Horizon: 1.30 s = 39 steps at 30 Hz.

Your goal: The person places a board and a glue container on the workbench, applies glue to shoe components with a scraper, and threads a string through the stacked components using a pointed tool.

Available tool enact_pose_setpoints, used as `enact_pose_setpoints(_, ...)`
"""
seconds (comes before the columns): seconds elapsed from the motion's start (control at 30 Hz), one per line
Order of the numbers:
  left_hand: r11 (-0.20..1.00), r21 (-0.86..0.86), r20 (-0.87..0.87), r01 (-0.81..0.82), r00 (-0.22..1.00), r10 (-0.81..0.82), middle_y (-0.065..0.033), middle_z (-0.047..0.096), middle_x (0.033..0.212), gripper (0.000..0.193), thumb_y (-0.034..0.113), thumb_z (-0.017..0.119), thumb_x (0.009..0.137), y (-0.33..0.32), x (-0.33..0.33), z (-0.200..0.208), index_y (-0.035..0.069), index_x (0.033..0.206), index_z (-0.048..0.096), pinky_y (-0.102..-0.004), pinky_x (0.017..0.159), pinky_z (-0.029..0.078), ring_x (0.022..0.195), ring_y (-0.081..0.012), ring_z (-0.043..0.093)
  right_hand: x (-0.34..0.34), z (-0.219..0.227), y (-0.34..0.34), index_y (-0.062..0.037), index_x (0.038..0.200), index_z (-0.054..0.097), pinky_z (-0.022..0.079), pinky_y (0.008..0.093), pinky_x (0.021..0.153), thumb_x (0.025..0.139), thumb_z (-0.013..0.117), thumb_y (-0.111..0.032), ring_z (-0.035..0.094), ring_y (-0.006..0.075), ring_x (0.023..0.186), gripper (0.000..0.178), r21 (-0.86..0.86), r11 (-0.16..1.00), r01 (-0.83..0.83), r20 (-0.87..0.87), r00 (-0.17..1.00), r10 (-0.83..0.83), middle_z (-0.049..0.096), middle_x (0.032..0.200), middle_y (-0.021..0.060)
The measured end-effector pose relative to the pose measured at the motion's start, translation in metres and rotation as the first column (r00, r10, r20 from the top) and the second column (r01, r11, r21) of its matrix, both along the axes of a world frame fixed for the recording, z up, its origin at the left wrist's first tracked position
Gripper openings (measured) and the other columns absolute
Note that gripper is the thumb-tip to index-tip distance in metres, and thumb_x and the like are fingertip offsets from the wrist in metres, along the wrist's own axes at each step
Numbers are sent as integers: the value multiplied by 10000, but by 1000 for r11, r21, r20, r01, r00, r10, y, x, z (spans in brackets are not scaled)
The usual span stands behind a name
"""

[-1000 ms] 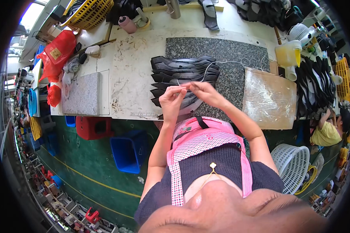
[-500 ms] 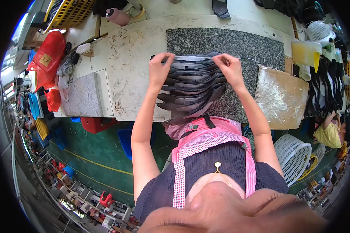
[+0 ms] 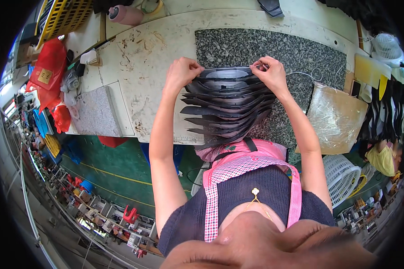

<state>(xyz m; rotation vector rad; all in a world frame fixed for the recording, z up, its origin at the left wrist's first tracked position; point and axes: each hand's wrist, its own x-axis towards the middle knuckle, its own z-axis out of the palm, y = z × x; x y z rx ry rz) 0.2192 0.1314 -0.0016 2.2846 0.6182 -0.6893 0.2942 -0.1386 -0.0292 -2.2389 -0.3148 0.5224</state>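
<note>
A fanned row of overlapping black curved pieces (image 3: pixel 229 104), flexible and sheet-like, lies in front of me, partly on the white tabletop and partly on the dark speckled stone slab (image 3: pixel 274 47). My left hand (image 3: pixel 182 73) pinches the left end of the farthest black piece between thumb and fingers. At its right end, my right hand (image 3: pixel 270 75) is closed in the same kind of pinch. Between the two hands the far edge of that piece runs nearly straight, with a pale grey patch below it. The fingertips partly hide both ends.
A brown board (image 3: pixel 336 117) under clear plastic lies to the right, near a white thread. More black pieces (image 3: pixel 384 105) hang beyond it. At left are a light grey slab (image 3: pixel 95 112) and a red bag (image 3: pixel 49 67). A pink bottle (image 3: pixel 125 15) stands far left. A person in yellow (image 3: pixel 381 159) is at right.
My hands have moved a little farther apart, both still pinching at the far end of the row. The far piece's edge looks straighter. The whole view has shifted slightly.
</note>
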Motion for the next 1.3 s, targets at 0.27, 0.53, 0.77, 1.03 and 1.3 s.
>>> enact_pose_setpoints(0.27,992,107,2,73,997,-74,-47,674,693,194,312,716,708,-7,3,-9,139,795,729,-353,629,500,694,-232,654,2,-5,-1,-72,716,656,428,334,548,699,658,-251,570,222,589,180,-53,999,12,-13,1000,-12,562,677,44)
enact_pose_setpoints(0.53,904,393,-77,165,986,-147,-79,669,731,179,277,745,674,-11,9,0,128,749,679,-404,631,507,736,-312,648,3,-1,5,-70,718,653,461,375,588,670,629,-254,605,300,665,191,-145,989,9,2,1000,-9,599,710,69)
enact_pose_setpoints(0.77,947,243,551,209,774,-312,-140,581,950,177,122,590,816,-70,-1,-14,22,958,625,-399,812,448,934,-303,549,1,-2,11,-67,715,643,492,437,642,678,626,-260,629,334,742,198,-208,978,12,76,997,4,647,800,99)
enact_pose_setpoints(1.03,882,301,554,362,687,-471,-43,560,968,229,207,576,847,-117,-4,-18,62,1016,628,-379,767,428,924,-241,515,14,3,-8,-73,743,644,497,405,624,701,687,-306,636,300,702,241,-212,977,-9,24,1000,15,643,721,82)
enact_pose_setpoints(1.3,847,367,536,386,656,-531,-33,538,932,207,243,566,840,-119,2,-20,121,993,633,-392,744,398,920,-224,499,13,-7,-14,-80,824,628,503,396,638,723,673,-234,634,288,721,190,-149,989,-13,226,973,47,643,762,72)
